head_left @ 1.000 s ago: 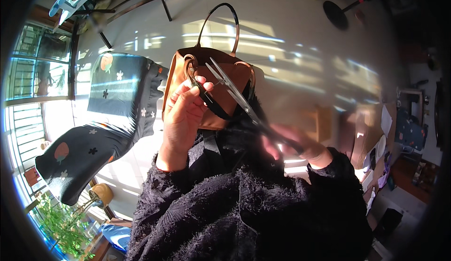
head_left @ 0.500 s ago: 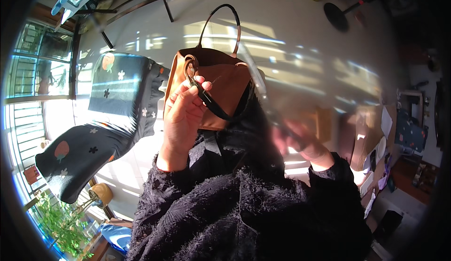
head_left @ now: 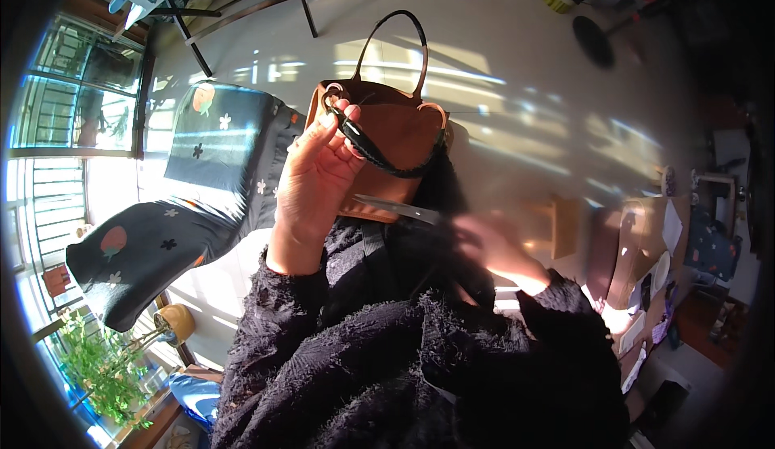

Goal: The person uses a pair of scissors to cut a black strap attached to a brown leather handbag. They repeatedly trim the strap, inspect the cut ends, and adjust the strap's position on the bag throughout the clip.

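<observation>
1. Brown leather bag (head_left: 395,138) is being held up in front of the person's chest, its lower half hiding behind the left hand (head_left: 311,186) and dark fuzzy sleeves (head_left: 363,352).
2. Left hand is pinching the bag's black braided strap (head_left: 371,154) between thumb and fingers.
3. Right hand (head_left: 492,243) is blurring; it seems to be closing around scissors (head_left: 400,208), though the grip is unclear.
4. Flower-print cushioned chair (head_left: 194,182) is sitting to the left, cardboard boxes (head_left: 638,239) to the right.
</observation>
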Available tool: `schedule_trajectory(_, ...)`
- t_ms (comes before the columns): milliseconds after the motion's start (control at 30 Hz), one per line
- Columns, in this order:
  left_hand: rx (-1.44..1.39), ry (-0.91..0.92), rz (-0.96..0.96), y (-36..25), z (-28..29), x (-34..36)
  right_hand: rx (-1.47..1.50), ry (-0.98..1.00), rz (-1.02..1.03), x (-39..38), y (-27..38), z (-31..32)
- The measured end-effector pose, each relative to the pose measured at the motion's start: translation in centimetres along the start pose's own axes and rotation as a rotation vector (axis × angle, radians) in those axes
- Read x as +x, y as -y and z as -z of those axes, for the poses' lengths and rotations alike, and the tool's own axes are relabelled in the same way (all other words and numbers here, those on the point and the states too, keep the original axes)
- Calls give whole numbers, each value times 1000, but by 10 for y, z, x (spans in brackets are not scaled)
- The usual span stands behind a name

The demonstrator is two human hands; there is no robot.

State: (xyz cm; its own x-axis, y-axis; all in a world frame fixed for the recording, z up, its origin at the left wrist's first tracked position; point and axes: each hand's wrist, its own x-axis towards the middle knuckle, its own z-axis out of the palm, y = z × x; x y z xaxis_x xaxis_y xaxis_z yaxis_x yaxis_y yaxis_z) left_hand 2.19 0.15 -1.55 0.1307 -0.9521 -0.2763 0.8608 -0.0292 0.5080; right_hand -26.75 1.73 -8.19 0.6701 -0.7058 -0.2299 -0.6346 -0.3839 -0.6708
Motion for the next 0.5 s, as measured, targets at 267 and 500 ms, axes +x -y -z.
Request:
schedule_trajectory(267, -30, 28, 46, 12, 1, -6, -384, -108, 391, 79, 34, -63)
schedule_trajectory(500, -92, 95, 91, 16, 7, -13, 435, 128, -123, 95, 23, -72)
